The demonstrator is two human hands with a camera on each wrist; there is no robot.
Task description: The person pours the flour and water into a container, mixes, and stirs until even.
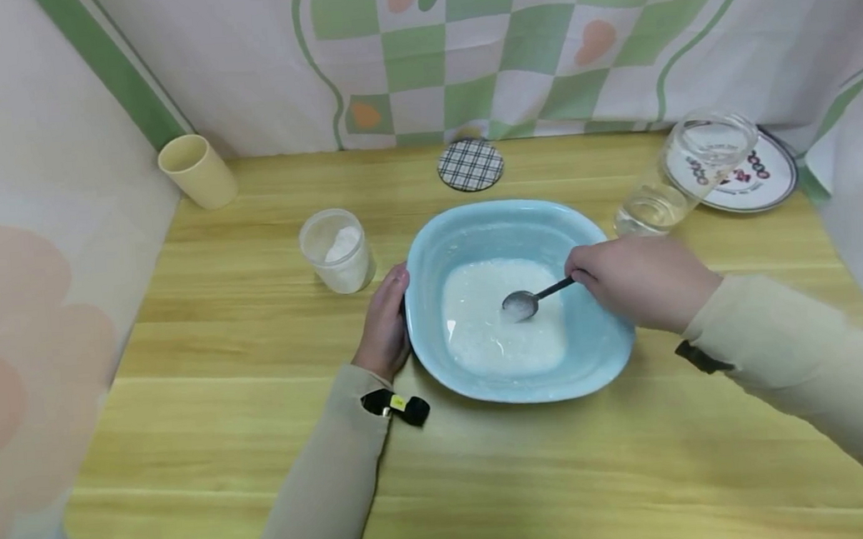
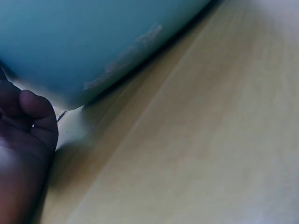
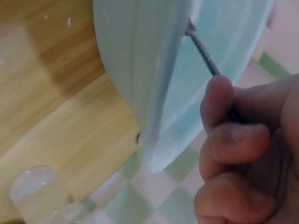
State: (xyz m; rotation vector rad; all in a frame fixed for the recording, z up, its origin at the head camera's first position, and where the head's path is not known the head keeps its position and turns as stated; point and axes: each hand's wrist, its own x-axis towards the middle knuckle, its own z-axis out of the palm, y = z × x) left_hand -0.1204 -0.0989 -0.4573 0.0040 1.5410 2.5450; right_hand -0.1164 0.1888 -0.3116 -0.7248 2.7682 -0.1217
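A light blue basin [image 1: 526, 388] stands on the table with milky white liquid [image 1: 480, 324] inside. My left hand [image 1: 384, 323] holds the basin's left side, thumb by the rim; in the left wrist view its curled fingers [image 2: 39, 112] are beside the basin's lower wall [image 2: 93, 46]. The fingers and thumb of my right hand [image 1: 638, 280] pinch the handle of a dark metal spoon [image 1: 520, 305] over the basin's right side. White matter lies in the spoon's bowl, at the liquid's surface. In the right wrist view, the basin rim hides the spoon's bowl.
Left of the basin stands a clear cup [image 1: 336, 255] of white powder. A yellow cup [image 1: 199, 173] is at the back left, a checked coaster [image 1: 471, 165] behind the basin. A glass jar [image 1: 652, 200] with clear liquid stands close behind my right hand, near a patterned plate [image 1: 760, 188].
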